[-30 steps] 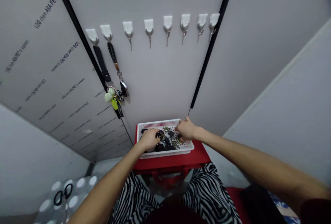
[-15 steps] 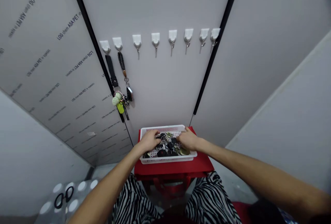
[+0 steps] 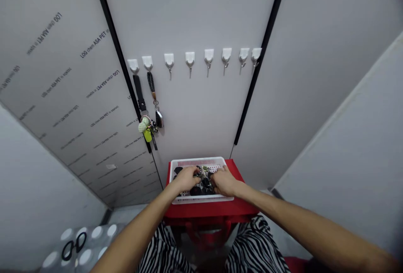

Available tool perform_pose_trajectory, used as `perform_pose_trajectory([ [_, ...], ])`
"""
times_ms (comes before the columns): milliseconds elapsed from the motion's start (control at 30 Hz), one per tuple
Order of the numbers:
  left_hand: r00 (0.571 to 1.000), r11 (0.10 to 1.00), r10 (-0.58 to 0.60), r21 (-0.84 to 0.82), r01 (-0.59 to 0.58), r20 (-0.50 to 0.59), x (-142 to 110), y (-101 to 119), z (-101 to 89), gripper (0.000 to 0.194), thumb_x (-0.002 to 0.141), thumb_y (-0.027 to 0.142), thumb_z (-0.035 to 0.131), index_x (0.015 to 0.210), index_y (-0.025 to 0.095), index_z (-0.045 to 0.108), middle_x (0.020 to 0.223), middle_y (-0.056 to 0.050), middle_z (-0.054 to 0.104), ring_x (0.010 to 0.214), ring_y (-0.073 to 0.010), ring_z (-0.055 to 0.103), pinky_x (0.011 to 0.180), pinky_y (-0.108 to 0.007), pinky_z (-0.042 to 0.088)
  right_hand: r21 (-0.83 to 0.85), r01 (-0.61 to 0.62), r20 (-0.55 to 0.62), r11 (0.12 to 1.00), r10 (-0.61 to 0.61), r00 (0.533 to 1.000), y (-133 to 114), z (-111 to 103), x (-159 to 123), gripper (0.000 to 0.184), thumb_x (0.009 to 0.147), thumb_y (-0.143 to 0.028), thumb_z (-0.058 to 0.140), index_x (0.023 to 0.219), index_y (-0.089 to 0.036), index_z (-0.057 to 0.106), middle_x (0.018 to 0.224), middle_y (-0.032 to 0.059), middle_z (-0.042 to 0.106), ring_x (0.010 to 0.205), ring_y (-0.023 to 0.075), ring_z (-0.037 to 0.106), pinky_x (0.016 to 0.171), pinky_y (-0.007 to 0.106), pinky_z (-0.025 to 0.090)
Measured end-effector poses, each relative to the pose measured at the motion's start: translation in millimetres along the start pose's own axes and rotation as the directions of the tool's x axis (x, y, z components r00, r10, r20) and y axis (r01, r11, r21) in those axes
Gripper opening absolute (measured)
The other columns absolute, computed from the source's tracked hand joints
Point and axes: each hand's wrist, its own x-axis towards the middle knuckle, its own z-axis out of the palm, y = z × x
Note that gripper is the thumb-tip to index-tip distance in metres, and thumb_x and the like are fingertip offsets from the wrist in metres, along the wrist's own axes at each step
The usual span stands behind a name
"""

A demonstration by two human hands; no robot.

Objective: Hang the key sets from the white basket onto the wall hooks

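Head view: shows keys (image 3: 205, 183) inside a white basket (image 3: 203, 199); toward the basket's left, the left hand (image 3: 187, 179) with a part-curled grip over the keys, and toward its right, the right hand (image 3: 224, 182) with a bent grip down among them; cannot tell how far closed, or on what. Above the basket, shows white hooks (image 3: 190, 57) and hanging key straps (image 3: 139, 92).

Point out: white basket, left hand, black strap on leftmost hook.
White basket (image 3: 204, 199): head view, front wall.
Left hand (image 3: 186, 179): head view, back of hand.
Black strap (image 3: 139, 92): head view, middle of its length.
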Motion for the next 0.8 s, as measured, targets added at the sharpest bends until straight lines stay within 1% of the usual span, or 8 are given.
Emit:
perform_pose_trajectory([
  [167, 0.999, 0.998, -0.041, -0.037, 0.041, 0.009, -3.4, -3.8, -1.0, 0.026, 0.059, 0.022, 0.046, 0.083, 0.015, 0.052, 0.082, -0.005, 0.057, 0.076, -0.0157, 0.05, 0.068, -0.026, 0.037, 0.148, 0.016, -0.022, 0.989, -0.013, 1.0, 8.6, 2.2, 3.0, 0.023, 0.053, -0.013, 0.041, 0.075, -0.017, 0.048, 0.068, 0.0049, 0.056, 0.065, 0.017, 0.05, 0.056, 0.025, 0.031],
  [300, 0.995, 0.978, -0.005, -0.206, -0.015, -0.1, 1.2, -4.4, -3.3, 0.032, 0.059, 0.014, 0.045, 0.09, 0.015, 0.049, 0.091, -0.005, 0.055, 0.082, -0.0135, 0.048, 0.075, -0.025, 0.035, 0.383, 0.082, -0.181, 0.92, -0.013, 0.983, 20.2, -25.9, 2.9, 0.017, 0.054, -0.011, 0.037, 0.068, -0.016, 0.045, 0.057, 0.0001, 0.049, 0.053, 0.0104, 0.044, 0.047, 0.02, 0.029],
  [367, 0.984, 0.939, 0.019, -0.334, -0.079, -0.176, 7.1, 1.1, -5.9, 0.036, 0.061, 0.013, 0.044, 0.097, 0.015, 0.046, 0.097, -0.005, 0.052, 0.086, -0.012, 0.046, 0.078, -0.025, 0.034, 0.56, 0.177, -0.228, 0.809, -0.055, 0.972, 22.8, -45.9, 1.9, 0.015, 0.055, -0.009, 0.035, 0.066, -0.016, 0.042, 0.052, -0.0029, 0.043, 0.047, 0.0071, 0.039, 0.045, 0.018, 0.028],
  [433, 0.976, 0.878, 0.059, -0.455, -0.151, -0.211, 13.1, 10.2, -10.6, 0.037, 0.063, 0.014, 0.043, 0.099, 0.015, 0.044, 0.099, -0.005, 0.051, 0.087, -0.0113, 0.046, 0.078, -0.024, 0.034, 0.72, 0.25, -0.255, 0.647, -0.089, 0.963, 23.1, -64.0, 1.0, 0.014, 0.055, -0.008, 0.034, 0.065, -0.016, 0.04, 0.05, -0.0049, 0.039, 0.045, 0.0053, 0.036, 0.044, 0.017, 0.029],
  [500, 0.978, 0.812, 0.095, -0.555, -0.183, -0.184, 17.1, 20.1, -18.4, 0.032, 0.064, 0.015, 0.043, 0.096, 0.013, 0.047, 0.094, -0.005, 0.054, 0.083, -0.0111, 0.048, 0.076, -0.024, 0.036, 0.823, 0.292, -0.294, 0.487, -0.074, 0.953, 22.4, -78.2, 0.6, 0.013, 0.055, -0.008, 0.035, 0.066, -0.015, 0.038, 0.05, -0.0057, 0.038, 0.045, 0.0047, 0.036, 0.045, 0.017, 0.03],
  [567, 0.986, 0.772, 0.072, -0.618, -0.148, -0.147, 18.0, 27.6, -29.6, 0.024, 0.065, 0.017, 0.043, 0.087, 0.012, 0.052, 0.083, -0.003, 0.057, 0.075, -0.0106, 0.05, 0.071, -0.023, 0.038, 0.876, 0.323, -0.335, 0.357, -0.031, 0.942, 22.1, -88.4, 0.8, 0.012, 0.056, -0.01, 0.037, 0.066, -0.016, 0.037, 0.051, -0.0058, 0.04, 0.046, 0.0047, 0.039, 0.047, 0.018, 0.032],
  [700, 0.975, 0.746, -0.086, -0.662, -0.075, -0.207, 14.1, 31.6, -57.8, 0.017, 0.065, 0.019, 0.042, 0.072, 0.009, 0.055, 0.068, -0.002, 0.057, 0.063, -0.0089, 0.049, 0.064, -0.022, 0.039, 0.916, 0.357, -0.372, 0.184, 0.052, 0.927, 21.0, -101.1, 3.0, 0.013, 0.055, -0.011, 0.04, 0.067, -0.016, 0.036, 0.052, -0.0059, 0.043, 0.048, 0.0055, 0.044, 0.049, 0.019, 0.034],
  [800, 0.974, 0.731, -0.072, -0.676, -0.095, -0.215, 11.8, 30.8, -72.3, 0.016, 0.064, 0.016, 0.043, 0.073, 0.009, 0.054, 0.071, -0.003, 0.057, 0.065, -0.0084, 0.049, 0.067, -0.021, 0.038, 0.92, 0.376, -0.384, 0.108, 0.068, 0.921, 16.0, -106.5, 7.8, 0.014, 0.055, -0.012, 0.04, 0.068, -0.017, 0.037, 0.052, -0.0059, 0.045, 0.047, 0.0058, 0.045, 0.047, 0.019, 0.033],
])
